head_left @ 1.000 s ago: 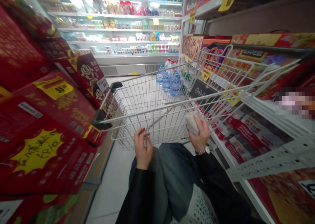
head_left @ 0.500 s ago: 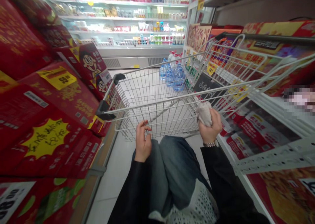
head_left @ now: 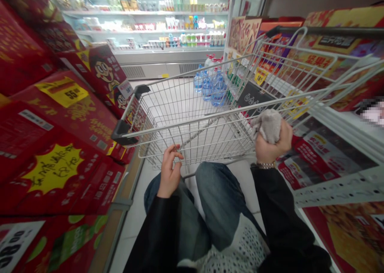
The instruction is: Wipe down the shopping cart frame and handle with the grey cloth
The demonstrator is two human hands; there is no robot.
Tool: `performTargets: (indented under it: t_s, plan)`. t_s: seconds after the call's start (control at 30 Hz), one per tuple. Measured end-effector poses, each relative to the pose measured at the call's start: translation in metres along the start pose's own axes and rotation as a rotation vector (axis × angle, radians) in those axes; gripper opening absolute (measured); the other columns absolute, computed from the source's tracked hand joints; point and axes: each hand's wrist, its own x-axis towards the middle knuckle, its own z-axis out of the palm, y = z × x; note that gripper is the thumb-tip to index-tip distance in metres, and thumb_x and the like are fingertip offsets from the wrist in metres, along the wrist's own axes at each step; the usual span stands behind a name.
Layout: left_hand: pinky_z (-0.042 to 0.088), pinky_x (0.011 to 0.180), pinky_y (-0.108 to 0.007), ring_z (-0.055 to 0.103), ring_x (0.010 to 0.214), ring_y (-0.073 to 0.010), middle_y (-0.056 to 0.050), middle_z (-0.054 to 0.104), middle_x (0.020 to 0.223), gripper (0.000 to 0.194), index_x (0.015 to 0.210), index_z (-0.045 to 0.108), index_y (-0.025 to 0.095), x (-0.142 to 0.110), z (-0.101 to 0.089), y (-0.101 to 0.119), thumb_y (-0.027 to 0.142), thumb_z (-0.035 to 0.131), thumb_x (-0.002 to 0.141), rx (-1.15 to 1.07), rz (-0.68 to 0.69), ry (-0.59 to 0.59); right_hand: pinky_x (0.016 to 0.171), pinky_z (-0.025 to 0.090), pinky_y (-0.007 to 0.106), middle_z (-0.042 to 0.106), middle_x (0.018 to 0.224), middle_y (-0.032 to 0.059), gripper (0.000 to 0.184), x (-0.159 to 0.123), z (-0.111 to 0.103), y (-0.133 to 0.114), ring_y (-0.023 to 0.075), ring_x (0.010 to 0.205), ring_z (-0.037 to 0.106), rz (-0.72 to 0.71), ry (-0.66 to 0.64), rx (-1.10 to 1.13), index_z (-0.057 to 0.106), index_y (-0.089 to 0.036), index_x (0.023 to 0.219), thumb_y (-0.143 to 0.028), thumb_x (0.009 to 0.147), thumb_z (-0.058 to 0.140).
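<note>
A wire shopping cart [head_left: 192, 123] stands sideways in front of my bent knees. My right hand [head_left: 274, 145] is closed around a crumpled light grey cloth [head_left: 270, 125], held up against the right part of the cart's near side. Whether the cloth presses on the wires there I cannot tell. Close to the lower wires on the left is my left hand [head_left: 170, 171], its fingers loosely bent and apart, with nothing visible in it. Contact between its fingertips and the wires is unclear.
Red gift boxes [head_left: 69, 125] are stacked along the left on a low platform. A shelf [head_left: 339, 145] with boxed goods runs along the right. Big water bottles [head_left: 217, 89] stand on the floor beyond the cart, before a lit refrigerated display [head_left: 144, 57].
My right hand has moved right along the cart's near side with the cloth. My left hand has shifted slightly left, and my knees have spread apart.
</note>
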Motion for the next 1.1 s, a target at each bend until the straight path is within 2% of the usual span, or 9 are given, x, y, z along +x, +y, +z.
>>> performTargets:
  t_s: [0.1, 0.23, 0.33, 0.47, 0.63, 0.8, 0.87, 1.0, 1.1]
  plan:
    - [0.040, 0.116, -0.050, 0.051, 0.135, -0.0267, -0.008, 0.057, 0.135, 0.015, 0.085, 0.058, 0.023, 0.002, -0.002, -0.001, 0.014, 0.047, 0.081, -0.022, -0.023, -0.001, 0.096, 0.053, 0.044, 0.066, 0.113, 0.0159, 0.048, -0.005, 0.008, -0.010, 0.0280, 0.109, 0.065, 0.028, -0.002, 0.040, 0.064, -0.013, 0.127, -0.022, 0.079, 0.066]
    - [0.039, 0.118, -0.050, 0.049, 0.136, -0.0263, -0.007, 0.057, 0.134, 0.015, 0.084, 0.058, 0.023, 0.003, 0.000, -0.005, 0.013, 0.047, 0.080, -0.027, -0.027, 0.025, 0.093, 0.056, 0.044, 0.063, 0.118, 0.0118, 0.049, -0.033, 0.008, -0.025, 0.0268, 0.110, 0.065, 0.009, -0.167, 0.163, 0.066, -0.018, 0.124, -0.021, 0.076, 0.068]
    - [0.038, 0.118, -0.050, 0.050, 0.136, -0.0258, -0.007, 0.057, 0.133, 0.014, 0.084, 0.058, 0.023, 0.003, 0.001, -0.008, 0.014, 0.047, 0.080, -0.053, -0.027, 0.028, 0.095, 0.055, 0.045, 0.063, 0.119, 0.0109, 0.048, -0.038, 0.003, -0.021, 0.0270, 0.111, 0.065, 0.018, -0.234, 0.167, 0.066, -0.020, 0.124, -0.021, 0.076, 0.067]
    - [0.037, 0.119, -0.051, 0.050, 0.137, -0.0257, -0.007, 0.056, 0.135, 0.014, 0.084, 0.059, 0.023, 0.001, 0.000, -0.011, 0.015, 0.049, 0.081, -0.095, -0.031, 0.028, 0.098, 0.053, 0.047, 0.062, 0.119, 0.0117, 0.051, -0.019, -0.003, -0.008, 0.0276, 0.113, 0.064, 0.049, -0.199, 0.120, 0.063, -0.019, 0.127, -0.021, 0.076, 0.065]
    - [0.037, 0.119, -0.051, 0.049, 0.137, -0.0258, -0.007, 0.056, 0.135, 0.014, 0.083, 0.059, 0.023, 0.000, 0.002, -0.007, 0.013, 0.048, 0.080, -0.057, -0.027, 0.039, 0.093, 0.055, 0.045, 0.065, 0.119, 0.0109, 0.050, 0.006, -0.013, 0.002, 0.0279, 0.110, 0.066, -0.091, -0.148, 0.089, 0.065, -0.020, 0.125, -0.020, 0.075, 0.067]
    - [0.038, 0.118, -0.052, 0.049, 0.136, -0.0260, -0.008, 0.057, 0.133, 0.015, 0.083, 0.058, 0.023, 0.001, 0.003, -0.001, 0.013, 0.048, 0.080, -0.034, -0.016, 0.035, 0.094, 0.052, 0.049, 0.065, 0.113, 0.0115, 0.054, 0.035, -0.019, 0.027, 0.0312, 0.108, 0.064, -0.037, 0.151, -0.047, 0.064, -0.019, 0.127, -0.023, 0.074, 0.072]
    - [0.039, 0.117, -0.052, 0.050, 0.135, -0.0265, -0.008, 0.058, 0.132, 0.014, 0.082, 0.058, 0.023, 0.002, 0.003, 0.000, 0.013, 0.048, 0.079, -0.016, -0.019, 0.039, 0.093, 0.052, 0.049, 0.066, 0.109, 0.0116, 0.051, 0.040, -0.016, 0.033, 0.0310, 0.107, 0.064, -0.005, 0.131, -0.043, 0.065, -0.017, 0.126, -0.025, 0.076, 0.070]
    - [0.039, 0.117, -0.052, 0.050, 0.135, -0.0270, -0.009, 0.057, 0.132, 0.014, 0.083, 0.059, 0.023, 0.003, 0.005, 0.001, 0.014, 0.048, 0.078, 0.011, -0.013, 0.041, 0.095, 0.053, 0.048, 0.066, 0.113, 0.0133, 0.048, 0.025, -0.011, 0.028, 0.0304, 0.108, 0.066, -0.014, -0.051, 0.030, 0.066, -0.014, 0.122, -0.025, 0.076, 0.071]
    - [0.038, 0.118, -0.052, 0.050, 0.136, -0.0271, -0.009, 0.056, 0.133, 0.014, 0.084, 0.059, 0.022, 0.003, 0.004, 0.002, 0.015, 0.048, 0.078, 0.011, -0.008, 0.024, 0.097, 0.053, 0.049, 0.066, 0.116, 0.0139, 0.049, 0.010, -0.011, 0.024, 0.0301, 0.110, 0.066, -0.012, -0.066, 0.043, 0.066, -0.015, 0.124, -0.022, 0.076, 0.070]
